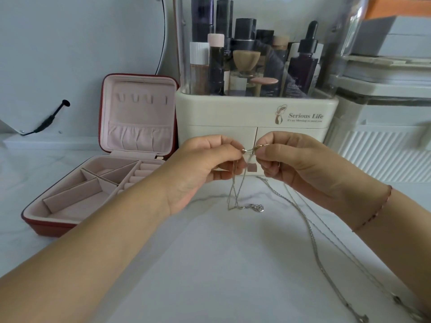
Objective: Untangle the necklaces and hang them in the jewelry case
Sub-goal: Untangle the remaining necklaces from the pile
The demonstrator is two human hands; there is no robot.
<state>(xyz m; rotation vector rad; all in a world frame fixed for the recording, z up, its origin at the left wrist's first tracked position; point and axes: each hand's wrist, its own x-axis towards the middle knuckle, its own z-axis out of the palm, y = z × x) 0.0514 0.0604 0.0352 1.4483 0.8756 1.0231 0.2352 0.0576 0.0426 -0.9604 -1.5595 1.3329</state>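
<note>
Both grips pinching one necklace (242, 207) | left hand (205, 164), right hand (296, 159) | chain hangs vertically, pendant (258, 208) lowest

Left hand (205, 169) and right hand (296, 164) pinch the ends of a thin necklace (236, 194) above the table (210, 264); the jewelry case (137, 117) stands open at left.

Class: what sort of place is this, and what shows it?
Probably a dressing table at home: a cosmetics organiser full of bottles, an open jewelry case, and what looks like a round mirror.
</note>
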